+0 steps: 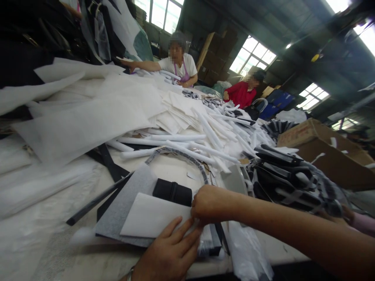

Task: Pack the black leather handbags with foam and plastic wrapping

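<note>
In front of me lies a handbag with a grey sheet (137, 187) over its side and a dark lower edge. A white foam sheet (152, 216) lies on top of the grey one. My left hand (174, 248) rests flat on the foam sheet's right end, fingers stretched out. At the bag's right edge my right hand (209, 203) is closed, and what its fingers pinch is hidden. A black strap tab (172, 191) shows beside it. The wrapped handle (181, 153) arches away from me. Clear plastic (205, 246) covers the bag's near right corner.
White foam sheets (96, 105) pile up at the left, with white foam tubes (175, 138) behind the bag. Stacked black bags (281, 179) and a cardboard box (319, 136) stand at the right. A plastic bag (246, 249) hangs over the near edge. Two people sit beyond.
</note>
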Tool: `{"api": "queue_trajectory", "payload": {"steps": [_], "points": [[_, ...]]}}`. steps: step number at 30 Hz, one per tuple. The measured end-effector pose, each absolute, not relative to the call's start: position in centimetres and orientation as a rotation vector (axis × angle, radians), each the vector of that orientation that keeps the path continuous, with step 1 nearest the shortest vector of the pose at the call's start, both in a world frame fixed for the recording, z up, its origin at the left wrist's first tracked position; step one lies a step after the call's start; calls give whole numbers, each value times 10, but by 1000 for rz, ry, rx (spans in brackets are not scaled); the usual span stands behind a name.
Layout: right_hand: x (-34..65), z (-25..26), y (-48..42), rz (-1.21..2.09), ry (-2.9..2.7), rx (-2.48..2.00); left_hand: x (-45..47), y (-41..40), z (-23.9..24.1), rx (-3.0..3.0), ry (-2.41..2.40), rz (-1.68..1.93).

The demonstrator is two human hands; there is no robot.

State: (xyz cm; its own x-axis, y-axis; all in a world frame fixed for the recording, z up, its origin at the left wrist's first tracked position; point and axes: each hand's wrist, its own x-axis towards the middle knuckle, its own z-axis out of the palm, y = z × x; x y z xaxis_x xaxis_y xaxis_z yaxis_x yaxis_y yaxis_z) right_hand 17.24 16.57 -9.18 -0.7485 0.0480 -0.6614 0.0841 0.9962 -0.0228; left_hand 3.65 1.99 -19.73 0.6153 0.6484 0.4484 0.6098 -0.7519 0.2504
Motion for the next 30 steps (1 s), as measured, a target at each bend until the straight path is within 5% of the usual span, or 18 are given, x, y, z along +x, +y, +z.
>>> {"api": "queue_trajectory", "payload": {"steps": [18,30], "points": [[156,-108,206,10,2346,78,50,29,-228,2810,1189,1320],[179,-135,250,-285,2407,553,50,37,-225,2878,1159,1366]]}}
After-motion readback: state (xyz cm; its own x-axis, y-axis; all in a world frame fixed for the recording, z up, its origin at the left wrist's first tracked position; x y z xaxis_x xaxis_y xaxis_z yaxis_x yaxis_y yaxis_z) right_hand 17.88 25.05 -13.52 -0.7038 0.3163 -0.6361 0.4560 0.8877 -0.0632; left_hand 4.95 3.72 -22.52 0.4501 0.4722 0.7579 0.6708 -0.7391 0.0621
